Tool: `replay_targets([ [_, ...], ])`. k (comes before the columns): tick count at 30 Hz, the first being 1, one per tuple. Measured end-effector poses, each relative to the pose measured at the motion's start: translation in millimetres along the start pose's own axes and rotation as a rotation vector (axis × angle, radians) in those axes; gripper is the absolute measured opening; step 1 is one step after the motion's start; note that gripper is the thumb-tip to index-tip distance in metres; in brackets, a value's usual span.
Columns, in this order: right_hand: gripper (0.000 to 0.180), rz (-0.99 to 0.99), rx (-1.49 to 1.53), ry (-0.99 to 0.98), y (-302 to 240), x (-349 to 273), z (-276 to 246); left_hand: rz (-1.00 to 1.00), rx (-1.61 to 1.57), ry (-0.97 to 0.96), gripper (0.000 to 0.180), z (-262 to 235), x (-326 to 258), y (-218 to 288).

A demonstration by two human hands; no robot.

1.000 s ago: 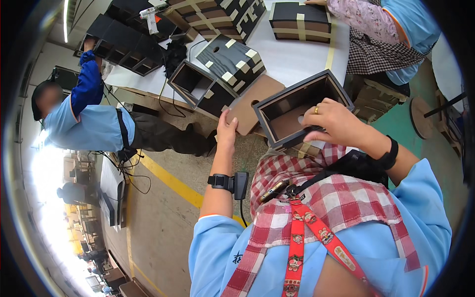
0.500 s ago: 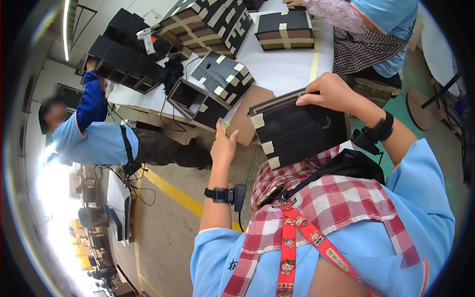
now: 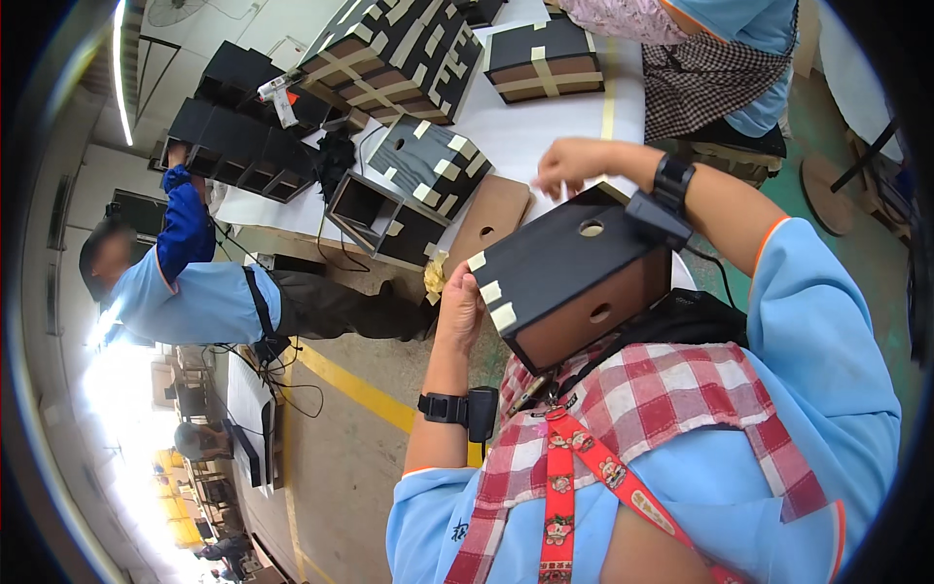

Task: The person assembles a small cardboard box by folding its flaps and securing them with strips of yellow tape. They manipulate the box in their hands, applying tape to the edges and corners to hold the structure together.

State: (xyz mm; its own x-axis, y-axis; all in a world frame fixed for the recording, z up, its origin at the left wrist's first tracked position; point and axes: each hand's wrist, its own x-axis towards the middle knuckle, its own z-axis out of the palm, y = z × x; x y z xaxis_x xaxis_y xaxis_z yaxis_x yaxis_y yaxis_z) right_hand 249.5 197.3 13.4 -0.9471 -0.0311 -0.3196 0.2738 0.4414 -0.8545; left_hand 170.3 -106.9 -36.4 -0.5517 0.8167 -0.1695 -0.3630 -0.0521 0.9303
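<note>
The speaker-style black box (image 3: 545, 258) has been rolled over above the lap, near the worktop (image 3: 625, 92); its two holed panels now show instead of its open side, presumably giving access to them. The left hand (image 3: 461, 307), mostly curled, pinches crumpled yellowish tape (image 3: 435, 276) beside it; the right hand (image 3: 569, 165), loosely half-open, holds nothing visible.

The fisheye camera looks steeply down from the person's head, close above the checked apron (image 3: 671, 384), facing the left hand (image 3: 459, 310) and right hand (image 3: 572, 165), the white table (image 3: 628, 117) lying farther off.
</note>
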Motion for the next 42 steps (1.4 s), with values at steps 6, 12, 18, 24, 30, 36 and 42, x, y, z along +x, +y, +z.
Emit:
replay_targets([
  [6, 0.044, 0.027, 0.267, 0.391, 31.0, -49.7, -27.5, -0.110, -0.170, 0.159, 0.049, 2.9, 0.4, -7.0],
  [12, 0.050, 0.218, 1.211, 0.573, 46.7, -64.9, 42.6, -0.347, 0.041, 0.324, 0.075, 26.4, -2.4, -0.4],
  [18, 0.038, 0.162, 0.927, 0.565, 22.3, -74.3, 32.6, -0.408, 0.534, 0.251, 0.044, 2.7, -4.0, -18.8],
  [24, 0.028, -0.297, -0.565, 0.641, -52.4, -103.7, 65.5, -0.011, 0.866, 0.384, 0.040, 40.2, -8.8, 45.4],
  [30, 0.039, -0.285, -0.425, 0.286, -67.7, -84.5, 73.6, 0.247, 1.017, -0.074, 0.090, 62.2, -28.8, 53.2],
  [36, 0.052, -0.175, -0.574, 0.161, -55.7, -77.4, 78.0, 0.268, 1.200, -0.136, 0.115, 73.4, -37.0, 60.3],
  [42, 0.033, -0.239, -0.200, 0.253, -79.2, -85.0, 29.4, 0.590, 1.224, 0.025, 0.115, 90.4, -20.6, 70.3],
])
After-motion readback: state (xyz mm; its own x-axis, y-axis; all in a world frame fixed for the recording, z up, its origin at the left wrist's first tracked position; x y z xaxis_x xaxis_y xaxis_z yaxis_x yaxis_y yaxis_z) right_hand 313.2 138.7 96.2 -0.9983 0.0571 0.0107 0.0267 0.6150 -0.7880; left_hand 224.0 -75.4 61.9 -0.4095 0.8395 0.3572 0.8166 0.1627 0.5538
